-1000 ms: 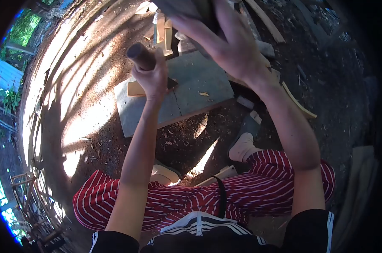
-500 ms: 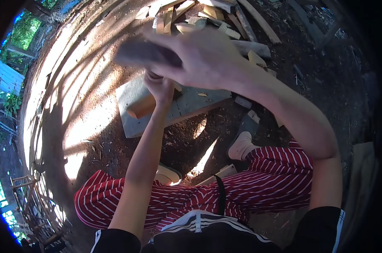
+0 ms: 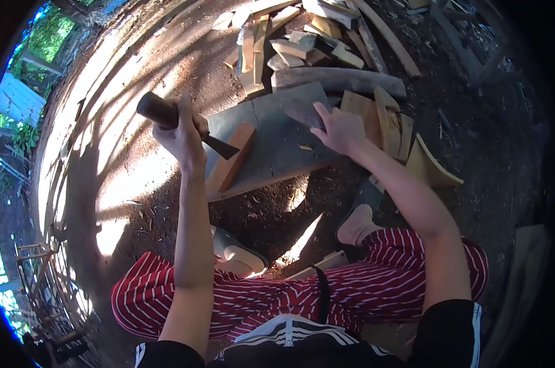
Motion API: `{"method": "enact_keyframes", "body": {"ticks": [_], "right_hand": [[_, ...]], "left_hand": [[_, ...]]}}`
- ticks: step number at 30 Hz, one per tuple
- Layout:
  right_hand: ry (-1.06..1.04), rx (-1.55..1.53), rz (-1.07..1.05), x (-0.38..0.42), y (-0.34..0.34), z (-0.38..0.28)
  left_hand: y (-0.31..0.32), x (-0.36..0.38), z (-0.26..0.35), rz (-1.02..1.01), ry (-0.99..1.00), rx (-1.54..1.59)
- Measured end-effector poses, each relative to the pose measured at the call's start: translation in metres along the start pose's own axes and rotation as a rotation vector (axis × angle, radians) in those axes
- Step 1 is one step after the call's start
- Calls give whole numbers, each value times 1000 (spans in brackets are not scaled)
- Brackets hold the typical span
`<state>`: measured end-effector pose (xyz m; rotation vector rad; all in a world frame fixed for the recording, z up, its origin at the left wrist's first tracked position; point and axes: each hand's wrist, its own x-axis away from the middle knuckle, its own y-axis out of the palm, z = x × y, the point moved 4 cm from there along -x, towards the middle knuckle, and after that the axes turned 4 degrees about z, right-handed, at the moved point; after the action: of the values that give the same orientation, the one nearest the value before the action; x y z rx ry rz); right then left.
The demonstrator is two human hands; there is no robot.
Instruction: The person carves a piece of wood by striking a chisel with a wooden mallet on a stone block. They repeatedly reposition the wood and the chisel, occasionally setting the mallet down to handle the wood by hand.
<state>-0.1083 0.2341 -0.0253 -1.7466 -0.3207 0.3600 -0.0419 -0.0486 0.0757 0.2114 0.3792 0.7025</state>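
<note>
My left hand (image 3: 182, 135) is wrapped around the thick round wooden handle of a chisel (image 3: 221, 147), held up at the left of a low wooden work board (image 3: 277, 150). Its flared blade points down to the right and overlaps a reddish-brown wood block (image 3: 234, 156) lying at the board's left end. Low over the far right part of the board is my right hand (image 3: 342, 130). Between its thumb and forefinger sits the end of a dark, slightly blurred wooden club (image 3: 302, 113); the other fingers are hidden.
Cut wood pieces (image 3: 290, 49) lie heaped beyond the board, with a long curved log (image 3: 339, 81) in front of them. More offcuts (image 3: 394, 126) rest at its right, including a curved piece (image 3: 434, 162). My feet (image 3: 356, 224) are on the dirt floor close to the board.
My right hand has come down and right with the dark club, from above my left hand to the board. My left hand has lifted leftward with the chisel, whose blade now shows.
</note>
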Motion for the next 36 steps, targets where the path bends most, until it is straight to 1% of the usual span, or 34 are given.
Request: {"method": "enact_keyframes", "body": {"ticks": [1,2,4,5,7,9,10,11,12,14,15,17,18,20,21,23,25,26,27,29,31,32,33,35,36], "right_hand": [[35,-10,-56,2,12,4],[20,-7,-53,3,25,5],[-122,114,271,5,29,1],[-192,84,243,5,13,-19],[-424,39,285,5,5,-61],[-668,-36,280,6,19,-109],[-752,-51,303,6,28,-133],[-839,-70,328,7,37,-157],[-846,-72,327,4,48,-175],[-855,-223,227,3,64,-205],[-853,-226,222,1,60,-214],[-853,-42,-161,-9,65,-222],[-851,-29,-163,-9,65,-224],[-761,-258,-43,-12,52,-220],[-765,-238,-50,-14,47,-214],[-700,-654,275,-12,17,-196],[-618,-887,241,-13,-10,-167],[-548,-1073,87,-17,-4,-150],[-466,-1250,-76,-22,3,-133],[32,-1495,-518,-28,21,-104],[376,-1717,-608,-35,56,-70],[447,-1707,-574,-39,57,-63],[437,-1696,-550,-46,57,-57],[439,-1696,-518,-59,58,-52],[431,-1536,-414,-67,52,-46]], "left_hand": [[-4,0,3,12,10,-1],[-7,0,5,18,9,1],[-11,1,8,37,14,14],[-13,3,13,100,88,8],[-15,4,24,228,207,33],[-14,4,39,255,240,71],[-13,5,49,276,271,93],[-17,1,55,237,331,148],[-18,-1,60,243,335,146],[-20,0,82,231,419,135],[-22,1,90,243,442,117],[-32,-1,95,262,444,127],[-39,-3,97,280,452,140],[-51,-4,100,312,448,155],[-58,-9,102,319,458,192],[-66,-10,110,383,472,211],[-77,-15,113,403,457,232],[-78,-15,115,417,449,227],[-72,-11,120,486,451,131],[-72,-10,116,520,518,126],[-66,-6,115,531,543,117],[-62,-4,114,479,538,140],[-59,-2,113,422,529,161],[-52,0,110,392,544,186],[-47,0,108,368,562,226]]}}
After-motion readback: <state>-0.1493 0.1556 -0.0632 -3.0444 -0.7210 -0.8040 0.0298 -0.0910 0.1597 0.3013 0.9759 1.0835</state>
